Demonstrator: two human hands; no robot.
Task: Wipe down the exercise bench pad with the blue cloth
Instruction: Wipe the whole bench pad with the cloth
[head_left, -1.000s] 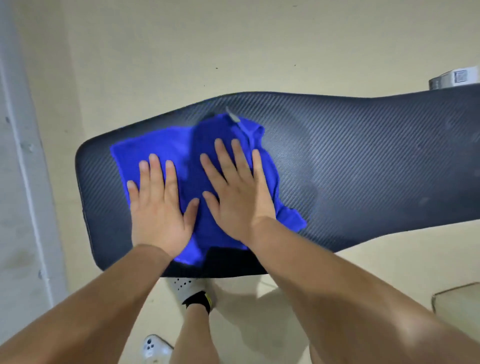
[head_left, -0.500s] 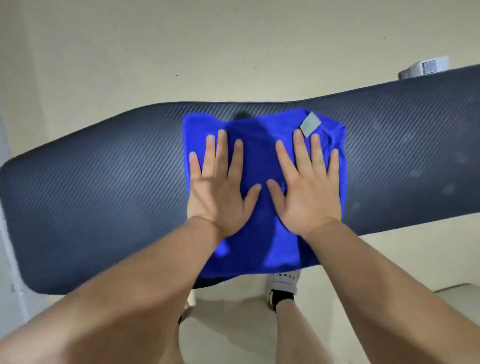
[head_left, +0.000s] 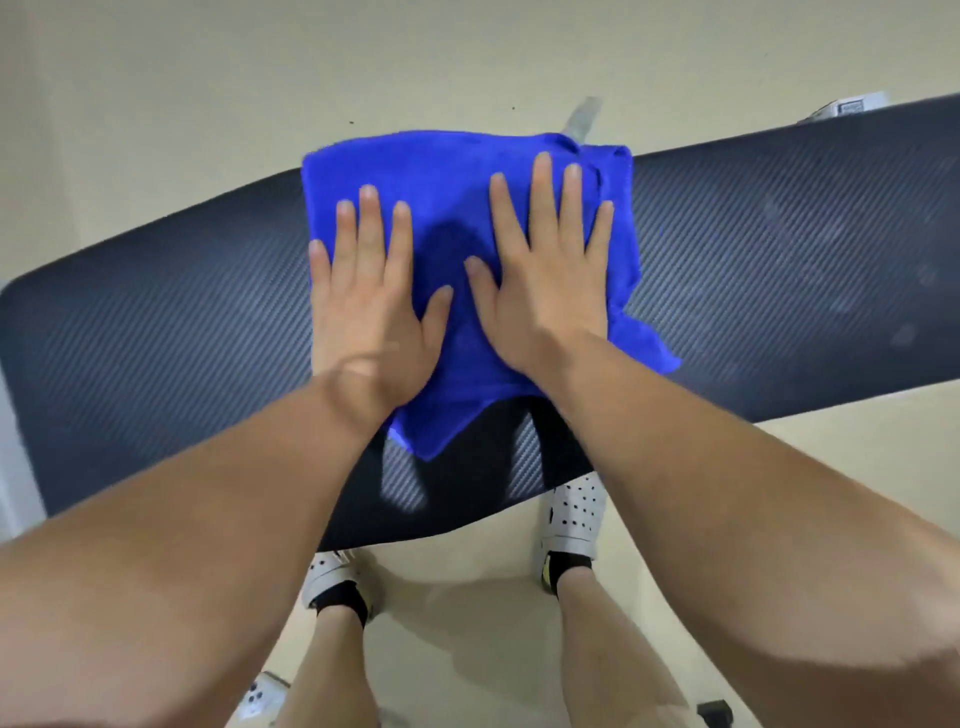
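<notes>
Left shoe: white, perforated, black sock, on the floor below the left wrist.
Right shoe: same kind, below the right wrist, its toe tucked under the pad's near edge.
Left hand: palm down on the cloth; fingers straight and slightly apart, thumb out toward the other hand.
Right hand: also flat on the cloth; fingers straight and a little fanned, thumb near the left thumb but not touching it.
Cloth: blue, spread under both palms on the pad's middle. Its far edge lies past the fingertips, over the pad's far side; one corner points down between the wrists, another juts out right of the right wrist.
Pad: black, weave-patterned, running left to right under the hands, bare on either side of the fingers.
Tag: grey, blurred, sticking out just beyond the right fingertips.
Floor: beige, past the fingertips.
Box: white, behind the pad's far edge, well right of the right fingers. Too small to tell more.
</notes>
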